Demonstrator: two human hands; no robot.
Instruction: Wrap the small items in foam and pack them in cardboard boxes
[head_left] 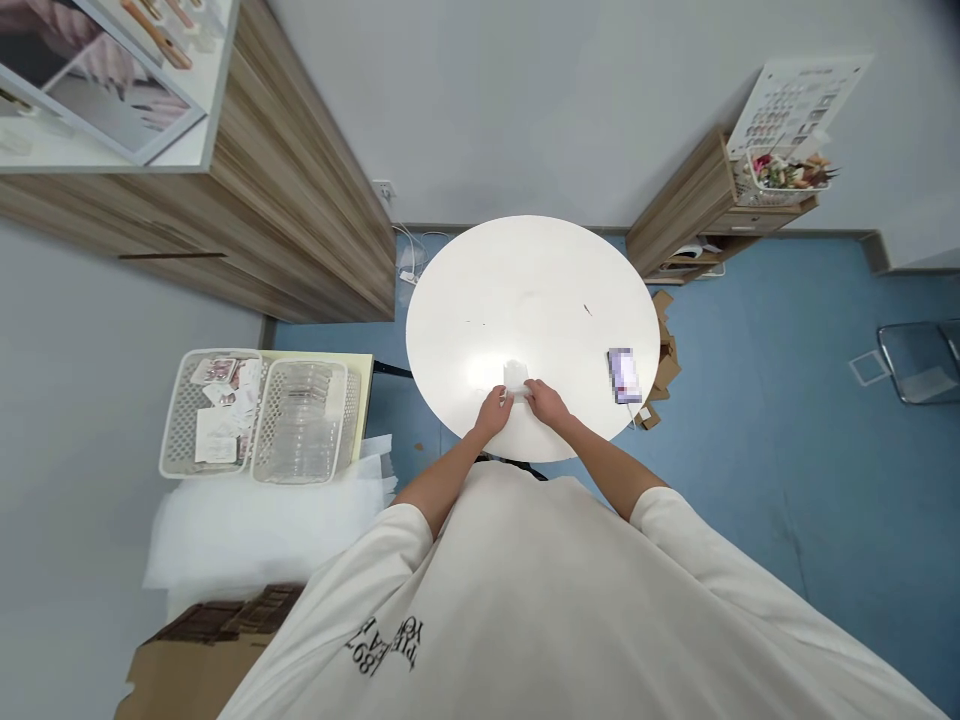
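Observation:
A small white, translucent piece (515,376), perhaps a thin bag or wrap, is just over the near part of the round white table (525,290). My left hand (495,411) pinches its lower left corner, the fingers closed. At the lower right corner, my right hand (545,402) grips it between thumb and fingers. What exactly the piece is, and whether anything lies inside, I cannot make out. To the right of my hands a phone-like object (624,376) with a blurred purple screen lies on the tabletop, a white cable near its lower end.
Left of the table, two white plastic baskets (259,420) hold printed packets and transparent plastic containers. White foam sheets (262,530) and a cardboard box (202,660) lie nearer me. A wooden cabinet (315,200) stands back left, a smaller shelf unit (682,205) back right. Cardboard pieces (666,350) sit on the floor.

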